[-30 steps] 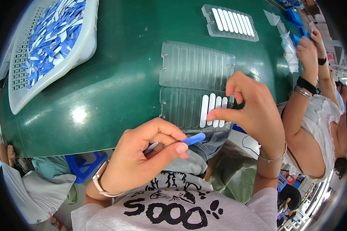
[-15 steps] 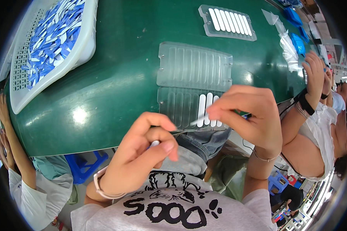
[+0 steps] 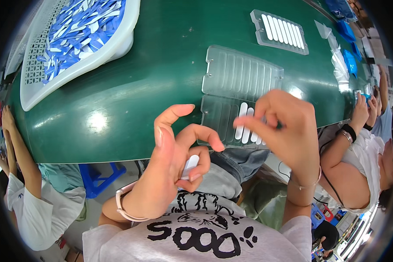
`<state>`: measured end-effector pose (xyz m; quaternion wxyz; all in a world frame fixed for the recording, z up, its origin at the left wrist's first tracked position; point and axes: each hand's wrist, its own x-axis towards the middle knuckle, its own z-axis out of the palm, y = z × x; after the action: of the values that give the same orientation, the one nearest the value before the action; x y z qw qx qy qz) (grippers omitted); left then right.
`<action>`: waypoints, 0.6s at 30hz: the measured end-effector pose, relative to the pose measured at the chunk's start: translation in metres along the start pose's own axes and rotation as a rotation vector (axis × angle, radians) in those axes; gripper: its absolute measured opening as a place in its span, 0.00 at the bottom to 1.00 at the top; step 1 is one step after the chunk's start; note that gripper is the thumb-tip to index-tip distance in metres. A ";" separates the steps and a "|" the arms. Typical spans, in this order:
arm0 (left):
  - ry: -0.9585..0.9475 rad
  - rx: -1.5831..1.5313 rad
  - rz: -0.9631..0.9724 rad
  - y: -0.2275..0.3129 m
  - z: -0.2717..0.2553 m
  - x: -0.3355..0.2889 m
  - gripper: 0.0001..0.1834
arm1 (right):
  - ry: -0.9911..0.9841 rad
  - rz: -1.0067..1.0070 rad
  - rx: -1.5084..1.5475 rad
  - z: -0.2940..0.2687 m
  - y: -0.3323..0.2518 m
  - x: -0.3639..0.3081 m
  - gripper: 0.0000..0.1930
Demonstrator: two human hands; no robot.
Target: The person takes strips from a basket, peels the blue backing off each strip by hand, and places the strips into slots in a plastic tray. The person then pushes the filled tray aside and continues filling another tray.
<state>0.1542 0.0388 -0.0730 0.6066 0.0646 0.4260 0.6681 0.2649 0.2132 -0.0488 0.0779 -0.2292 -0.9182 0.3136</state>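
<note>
My left hand (image 3: 172, 159) is raised in front of the table edge, thumb and index finger spread. Its lower fingers curl around a short white strip (image 3: 191, 167) with a rounded end; whether more strips lie behind it is hidden. Over the near clear plastic tray (image 3: 220, 118) hovers my right hand (image 3: 288, 126), slightly blurred. Its thumb stands apart from the curled fingers, with nothing visible between them. Several white strips (image 3: 241, 122) lie side by side in that tray's right slots, partly covered by this hand. The tray's left slots hold none.
Beyond adjoins another clear slotted tray (image 3: 242, 72). A tray of white strips (image 3: 281, 32) lies farther back. At left stands a white basket (image 3: 85, 72) of blue and white pieces. Clear plastic wrapping (image 3: 339, 70) lies at right. Other people's hands (image 3: 366, 107) appear on both sides.
One more white strip lies in the near tray, left of the others. The thin strip has left my right hand's pinch. My left thumb and index finger have spread. The whole view has shifted.
</note>
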 end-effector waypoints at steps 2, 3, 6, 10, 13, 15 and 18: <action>-0.023 0.078 -0.008 0.004 -0.001 0.001 0.39 | 0.039 -0.069 0.240 0.006 -0.012 -0.009 0.16; -0.048 0.155 -0.016 0.005 -0.001 0.000 0.42 | 0.017 -0.131 0.337 0.007 -0.018 -0.011 0.19; -0.034 0.212 0.075 -0.006 0.009 0.006 0.46 | -0.144 -0.295 0.294 0.022 -0.022 -0.014 0.16; -0.085 0.192 0.037 0.006 0.007 0.006 0.47 | -0.105 -0.215 0.470 0.029 -0.022 -0.016 0.11; -0.341 0.364 0.074 0.011 -0.007 0.004 0.27 | -0.088 -0.144 0.463 0.017 -0.019 -0.018 0.07; -0.319 0.436 -0.026 0.018 -0.007 0.001 0.25 | -0.024 0.032 0.547 0.012 -0.016 -0.019 0.05; -0.279 0.508 -0.132 0.020 -0.003 0.002 0.19 | 0.012 0.040 0.479 0.006 -0.018 -0.020 0.05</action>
<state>0.1368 0.0406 -0.0630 0.6658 0.2776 0.4954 0.4840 0.2744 0.1875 -0.0427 0.1294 -0.2243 -0.8124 0.5224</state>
